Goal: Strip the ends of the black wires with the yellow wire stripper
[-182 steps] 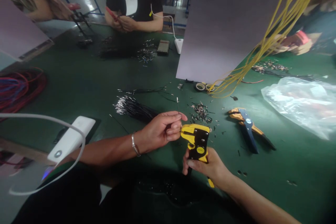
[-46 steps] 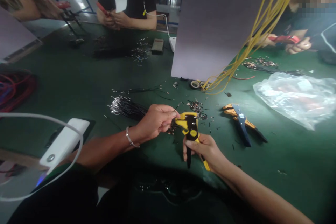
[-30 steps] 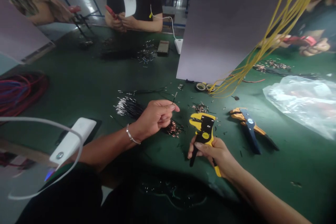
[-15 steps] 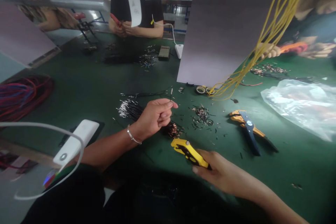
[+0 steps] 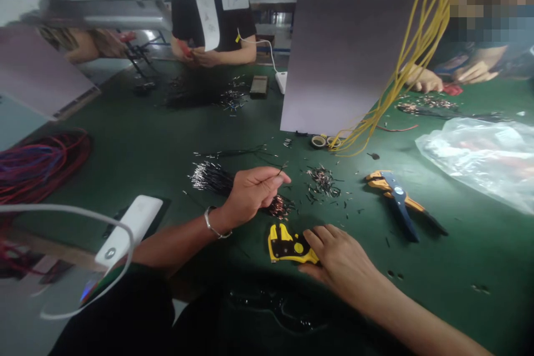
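My left hand (image 5: 255,193) pinches a thin dark wire (image 5: 282,169) between thumb and forefinger, above the table. Under and beside it lies a bundle of black wires (image 5: 214,177), with silvery ends to the left and copper ends (image 5: 280,207) to the right. My right hand (image 5: 340,256) is wrapped round the handle of a yellow and black wire stripper (image 5: 292,246), whose jaws face left. Small black and copper scraps (image 5: 323,182) lie right of my left hand.
Blue and orange pliers (image 5: 394,194) and a clear plastic bag (image 5: 479,156) lie right. Yellow wires (image 5: 417,61) hang beside a grey panel (image 5: 334,61). A white power bank (image 5: 129,231) and red-blue coils (image 5: 45,164) lie left. Co-workers' hands (image 5: 425,79) are across the table.
The wire in my left hand has tipped from upright to slanting right, and that hand is slightly lower. My right hand has turned the yellow stripper so its side faces up.
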The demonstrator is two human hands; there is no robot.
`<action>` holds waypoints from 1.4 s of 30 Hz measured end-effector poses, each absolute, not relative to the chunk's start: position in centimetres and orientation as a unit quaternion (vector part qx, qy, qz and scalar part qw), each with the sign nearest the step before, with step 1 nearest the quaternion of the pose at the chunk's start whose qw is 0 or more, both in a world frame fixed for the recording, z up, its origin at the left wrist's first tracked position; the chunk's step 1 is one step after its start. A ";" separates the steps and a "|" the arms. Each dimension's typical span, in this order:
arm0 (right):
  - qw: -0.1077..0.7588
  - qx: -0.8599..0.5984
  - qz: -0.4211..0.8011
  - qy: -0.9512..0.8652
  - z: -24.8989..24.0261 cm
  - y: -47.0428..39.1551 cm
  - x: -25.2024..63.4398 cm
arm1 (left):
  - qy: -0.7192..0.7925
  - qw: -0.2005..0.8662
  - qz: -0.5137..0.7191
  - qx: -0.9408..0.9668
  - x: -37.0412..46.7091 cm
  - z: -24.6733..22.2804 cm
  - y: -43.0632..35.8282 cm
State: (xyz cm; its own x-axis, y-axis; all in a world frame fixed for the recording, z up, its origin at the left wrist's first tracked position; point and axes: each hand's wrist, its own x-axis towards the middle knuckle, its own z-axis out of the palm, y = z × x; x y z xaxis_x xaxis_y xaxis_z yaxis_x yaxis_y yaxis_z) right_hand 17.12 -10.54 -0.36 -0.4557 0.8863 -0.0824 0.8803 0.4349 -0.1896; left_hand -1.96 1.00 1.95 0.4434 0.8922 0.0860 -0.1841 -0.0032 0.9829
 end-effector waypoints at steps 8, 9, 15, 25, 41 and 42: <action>0.077 -0.506 0.137 -0.848 -0.2 -10.3 17.9 | 0.310 0.634 0.404 0.582 -1.7 1.8 0.5; 0.115 -0.511 0.155 -0.838 -0.2 -10.0 18.2 | 0.309 0.634 0.399 0.585 -1.7 1.9 0.4; 0.326 -0.539 0.411 -0.659 -0.2 -6.9 18.4 | 0.311 0.630 0.362 0.612 -1.6 2.6 -0.3; 0.434 -0.444 0.556 -0.553 0.5 -5.2 16.5 | 0.276 0.714 0.329 0.553 -1.2 2.2 -0.3; 0.493 -0.449 0.420 -0.616 0.8 -6.3 16.5 | 0.275 0.816 0.299 0.412 -1.2 3.5 0.2; 0.494 -0.448 0.405 -0.625 0.8 -6.4 16.5 | 0.274 0.819 0.296 0.408 -1.2 3.5 0.2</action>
State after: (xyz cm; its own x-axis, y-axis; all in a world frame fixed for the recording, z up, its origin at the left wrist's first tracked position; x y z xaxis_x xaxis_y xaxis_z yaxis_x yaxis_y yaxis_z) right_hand 16.51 -6.41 0.82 -0.1098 0.9609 0.2542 0.1603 0.2695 -0.9496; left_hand -1.24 0.22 3.49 0.6744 0.7091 -0.2060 -0.2620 0.4906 0.8311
